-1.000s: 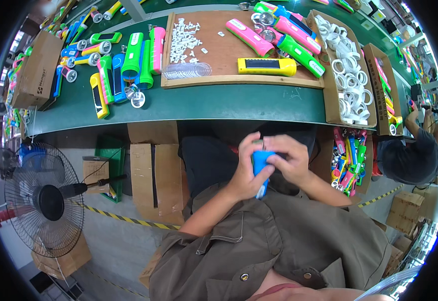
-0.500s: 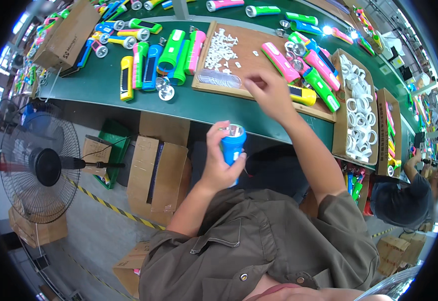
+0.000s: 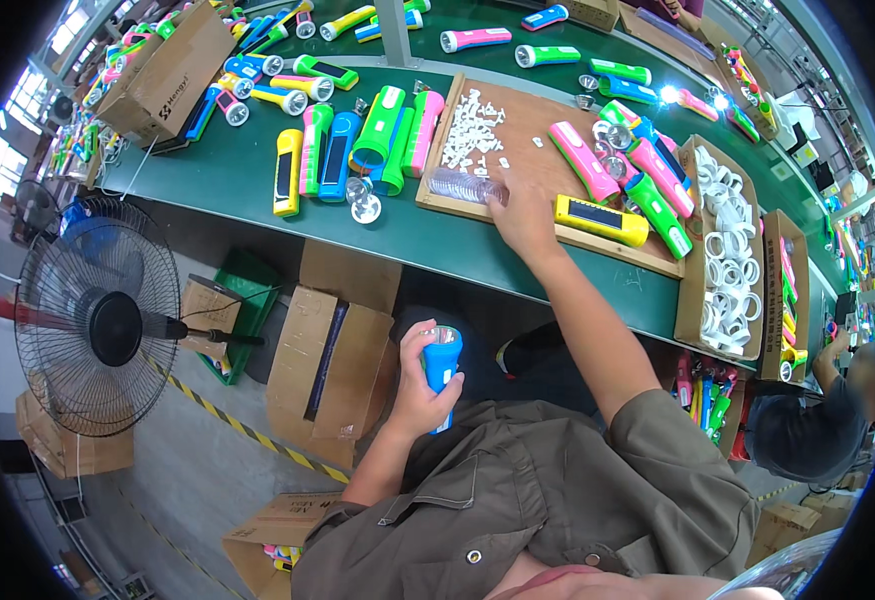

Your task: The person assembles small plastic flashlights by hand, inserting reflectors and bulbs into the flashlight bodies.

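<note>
Below the bench edge, my left hand (image 3: 417, 398) grips a blue flashlight (image 3: 443, 356) upright, its clear reflector end facing up. My right hand (image 3: 525, 222) reaches over the front rim of a wooden tray (image 3: 527, 128). Its curled fingers touch the right end of a row of clear round lenses (image 3: 457, 184); what they pinch is hidden. Small white plastic parts (image 3: 472, 130) lie heaped behind the lenses. A yellow flashlight body (image 3: 600, 220) lies just right of my right hand. Pink (image 3: 582, 162) and green (image 3: 659, 214) bodies lie farther right in the tray.
A carton of white rings (image 3: 727, 255) stands right of the tray. Several flashlight bodies (image 3: 337, 157) and loose reflectors (image 3: 365, 207) sit left of it on the green bench (image 3: 227, 205). A fan (image 3: 115, 328) and an open carton (image 3: 302, 375) stand lower left. Another person (image 3: 802, 420) is at far right.
My right hand has come down to the end of the lens row. My left hand keeps its hold on the blue flashlight, now lower in view. The whole view has shifted slightly.
</note>
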A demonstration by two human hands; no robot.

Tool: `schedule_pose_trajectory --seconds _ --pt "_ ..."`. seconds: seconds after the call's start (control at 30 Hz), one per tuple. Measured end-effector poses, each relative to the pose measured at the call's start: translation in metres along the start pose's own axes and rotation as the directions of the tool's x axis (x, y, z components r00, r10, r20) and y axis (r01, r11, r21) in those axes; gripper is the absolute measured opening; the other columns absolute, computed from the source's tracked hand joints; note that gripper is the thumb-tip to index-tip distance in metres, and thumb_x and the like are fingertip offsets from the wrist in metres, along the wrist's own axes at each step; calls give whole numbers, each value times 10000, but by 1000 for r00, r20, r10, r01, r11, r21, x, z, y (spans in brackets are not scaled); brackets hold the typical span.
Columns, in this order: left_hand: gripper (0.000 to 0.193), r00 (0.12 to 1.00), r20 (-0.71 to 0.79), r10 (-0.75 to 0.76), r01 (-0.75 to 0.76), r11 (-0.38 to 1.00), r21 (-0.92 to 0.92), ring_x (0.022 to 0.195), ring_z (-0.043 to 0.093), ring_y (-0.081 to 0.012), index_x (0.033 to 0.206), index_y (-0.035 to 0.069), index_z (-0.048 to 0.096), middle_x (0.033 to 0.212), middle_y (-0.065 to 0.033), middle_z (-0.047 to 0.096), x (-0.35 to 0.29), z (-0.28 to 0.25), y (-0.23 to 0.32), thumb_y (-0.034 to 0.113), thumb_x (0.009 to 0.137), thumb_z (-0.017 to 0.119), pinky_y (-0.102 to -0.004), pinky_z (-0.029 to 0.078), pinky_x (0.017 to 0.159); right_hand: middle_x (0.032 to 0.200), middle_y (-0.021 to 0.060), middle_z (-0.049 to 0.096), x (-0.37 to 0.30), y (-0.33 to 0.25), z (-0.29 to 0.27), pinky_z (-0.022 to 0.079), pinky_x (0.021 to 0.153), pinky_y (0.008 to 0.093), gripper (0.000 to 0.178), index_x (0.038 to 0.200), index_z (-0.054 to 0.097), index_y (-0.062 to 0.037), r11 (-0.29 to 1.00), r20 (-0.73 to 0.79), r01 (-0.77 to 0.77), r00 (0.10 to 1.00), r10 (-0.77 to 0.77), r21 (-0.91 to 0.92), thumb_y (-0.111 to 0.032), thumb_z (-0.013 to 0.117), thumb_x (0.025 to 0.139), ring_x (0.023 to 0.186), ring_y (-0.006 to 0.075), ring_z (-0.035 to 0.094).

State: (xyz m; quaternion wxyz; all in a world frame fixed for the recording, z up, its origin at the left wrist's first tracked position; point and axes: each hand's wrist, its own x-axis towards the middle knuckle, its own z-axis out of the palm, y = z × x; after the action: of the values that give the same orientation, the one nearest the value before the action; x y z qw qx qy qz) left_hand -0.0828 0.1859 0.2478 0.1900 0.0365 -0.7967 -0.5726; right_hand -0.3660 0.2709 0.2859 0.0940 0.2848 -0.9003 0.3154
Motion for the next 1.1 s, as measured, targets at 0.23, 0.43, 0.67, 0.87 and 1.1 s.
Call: schedule_pose_trajectory --seconds 0.23,0.43,0.67,0.87,1.1 --pt "705 998 26 60 -57 993 -102 1287 410 -394 1345 94 333 1409 -237 354 20 22 10 9 746 695 -463 338 1078 858 175 665 -6 15 17 494 769 463 478 1227 615 -15 994 -205 109 974 -101 26 -135 728 778 783 366 624" --pt "724 997 57 59 -55 996 -72 1264 423 -355 1354 108 314 1421 -234 318 12 25 6 -18 748 691 -428 438 978 1002 158 696 2 8 -12 522 793 369 384 1182 645 -1 911 -295 -59 936 193 409 -107 698 817 877 253 657" --pt "734 959 86 270 -276 959 61 1264 426 -406 1349 107 313 1389 -261 365 51 31 37 -13 738 702 -468 391 1031 1079 131 705 -99 -23 -117 530 895 346 307 1121 685 -5 826 21 155 980 -198 542 -10 591 829 996 226 682" --pt "775 915 133 380 -362 921 -142 1287 427 -391 1387 102 276 1423 -265 333 47 79 26 -49 751 694 -464 385 1052 1270 205 599 -186 -41 -116 464 1022 402 350 1226 611 23 863 -68 93 995 -69 496 -4 624 877 1201 360 578" --pt "814 936 255 244 -148 927 -345 1383 320 -344 1432 78 194 1485 -247 265 26 107 25 -41 775 660 -470 254 1137 1202 187 608 -209 -29 -122 453 1008 429 273 1111 616 3 897 -94 46 996 -5 440 -61 675 852 1166 358 563"
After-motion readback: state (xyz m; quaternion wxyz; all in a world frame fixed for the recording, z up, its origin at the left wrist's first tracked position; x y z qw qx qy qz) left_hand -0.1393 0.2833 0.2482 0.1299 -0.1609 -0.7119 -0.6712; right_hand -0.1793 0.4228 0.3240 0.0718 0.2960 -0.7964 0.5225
